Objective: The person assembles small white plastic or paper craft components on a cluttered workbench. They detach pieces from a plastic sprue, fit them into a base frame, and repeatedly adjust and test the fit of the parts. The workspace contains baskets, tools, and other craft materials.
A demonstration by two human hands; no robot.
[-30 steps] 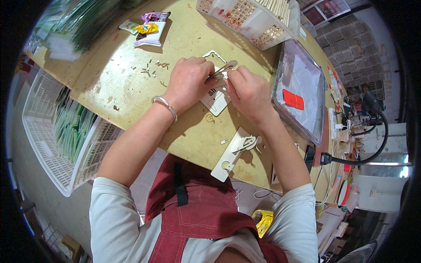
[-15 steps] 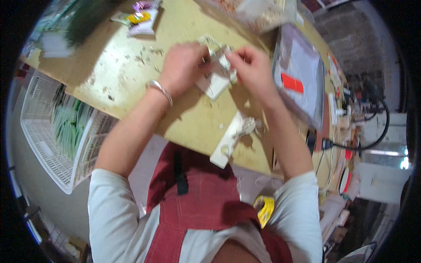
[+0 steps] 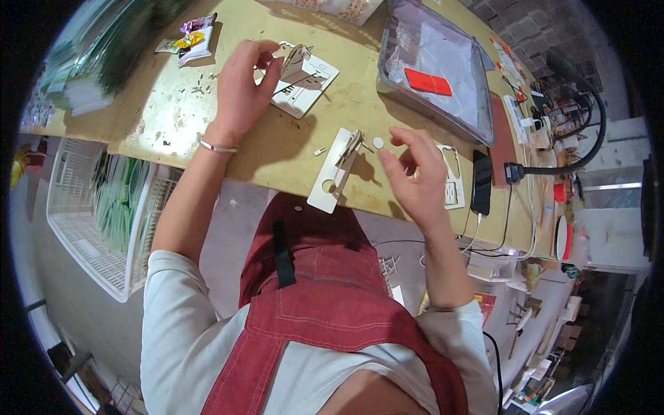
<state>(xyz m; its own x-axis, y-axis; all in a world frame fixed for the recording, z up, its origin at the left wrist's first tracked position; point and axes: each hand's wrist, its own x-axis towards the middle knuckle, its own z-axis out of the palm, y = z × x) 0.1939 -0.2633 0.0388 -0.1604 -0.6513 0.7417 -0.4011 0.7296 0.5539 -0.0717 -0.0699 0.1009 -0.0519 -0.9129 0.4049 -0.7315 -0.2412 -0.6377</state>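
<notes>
Lying just beyond the open right hand's fingers (image 3: 400, 142), a small white disc (image 3: 378, 142); nothing held.

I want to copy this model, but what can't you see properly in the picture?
Head view only:
- Part held at the left hand: its fingers cover the join with the white punched sheet.
- Right hand: it hides part of the cut-out sheet.
- Green stacks: blurred at the rim.
- Tray: top cut off by the edge.
</notes>
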